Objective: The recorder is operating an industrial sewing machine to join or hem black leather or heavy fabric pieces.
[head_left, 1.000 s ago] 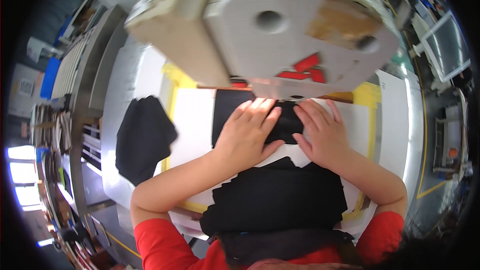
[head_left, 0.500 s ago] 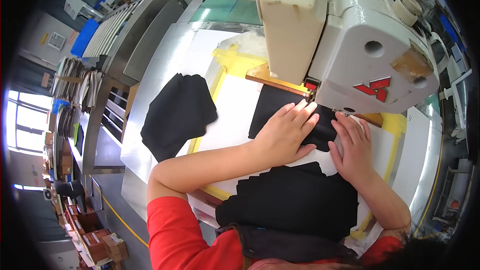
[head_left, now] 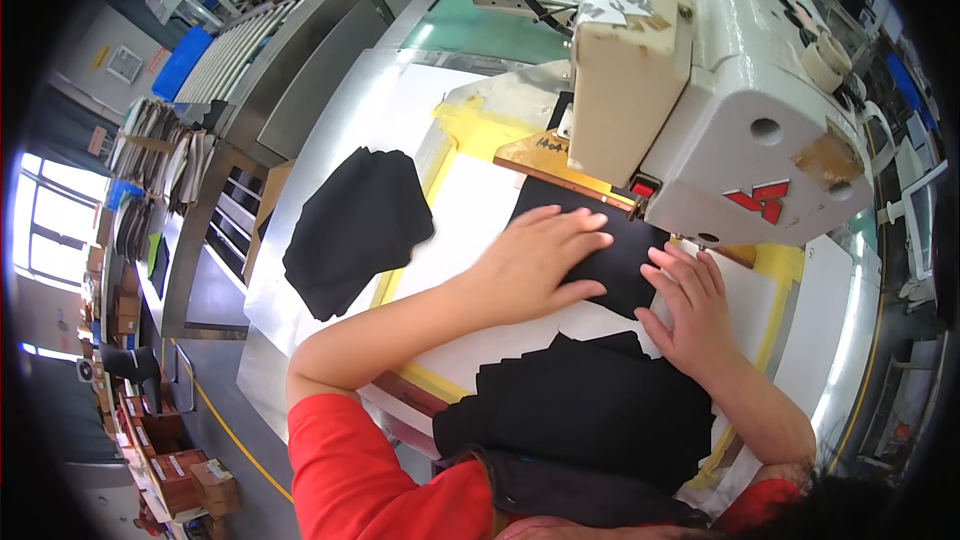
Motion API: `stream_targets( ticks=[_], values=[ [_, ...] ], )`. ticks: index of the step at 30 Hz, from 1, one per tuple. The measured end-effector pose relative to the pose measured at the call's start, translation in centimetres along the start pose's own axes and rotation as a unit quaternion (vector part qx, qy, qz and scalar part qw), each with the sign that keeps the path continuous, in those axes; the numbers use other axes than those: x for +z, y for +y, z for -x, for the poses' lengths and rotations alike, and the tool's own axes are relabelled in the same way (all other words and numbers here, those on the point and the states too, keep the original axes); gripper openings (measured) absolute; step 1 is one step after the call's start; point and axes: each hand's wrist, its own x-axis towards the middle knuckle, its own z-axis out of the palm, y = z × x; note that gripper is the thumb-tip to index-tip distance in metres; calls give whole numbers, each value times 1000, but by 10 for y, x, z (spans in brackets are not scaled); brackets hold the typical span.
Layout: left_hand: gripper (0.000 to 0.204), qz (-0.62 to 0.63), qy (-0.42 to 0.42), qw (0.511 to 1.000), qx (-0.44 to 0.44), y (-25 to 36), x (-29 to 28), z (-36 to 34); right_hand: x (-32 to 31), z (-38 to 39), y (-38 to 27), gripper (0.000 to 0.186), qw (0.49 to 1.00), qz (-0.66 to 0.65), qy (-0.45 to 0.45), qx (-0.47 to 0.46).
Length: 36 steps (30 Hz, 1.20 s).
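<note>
A black fabric piece [head_left: 622,258] lies on the white work surface, its far edge against a wooden bar [head_left: 556,162] below the white industrial sewing machine [head_left: 745,145]. Across its left part rests my left hand [head_left: 545,262], fingers stretched out and pressing flat. My right hand [head_left: 690,305] is at the right edge of the piece, fingers spread and lowered onto it, close to the machine's underside. Neither hand grips anything. Nearer my body is a fanned stack of black fabric pieces [head_left: 580,405]. Another black stack [head_left: 355,232] lies to the left.
Yellow tape [head_left: 480,122] borders the white sheet around the work. The machine's pale box-shaped cover [head_left: 628,90] overhangs the far side. At left stand a metal rack [head_left: 285,90], piled papers [head_left: 150,155] and cardboard boxes [head_left: 213,485].
My left hand has slid a little left over the fabric piece, away from the machine head. The machine appears farther right in view, and more of the wooden bar shows.
</note>
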Motion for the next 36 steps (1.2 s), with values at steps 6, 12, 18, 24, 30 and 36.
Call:
stream_targets(
  ticks=[6,12,18,24,30,36],
  values=[
    [30,-210,185,914,-294,-97,-98,83,-11,-6,-7,55,996,-32,-41,-73],
    [37,-128,243,885,-377,-149,-98,143,21,-36,-25,47,992,40,-34,-118],
    [27,-225,302,878,-297,-151,-90,146,38,-36,-24,33,979,146,48,-131],
    [17,-211,301,905,-215,-164,-91,155,41,-24,-21,30,977,187,27,-98],
    [27,-223,211,950,-63,-128,-113,130,45,-12,-15,41,983,181,4,2],
    [29,180,94,968,144,-64,-95,66,19,2,-3,38,992,-7,1,126]
  ],
)
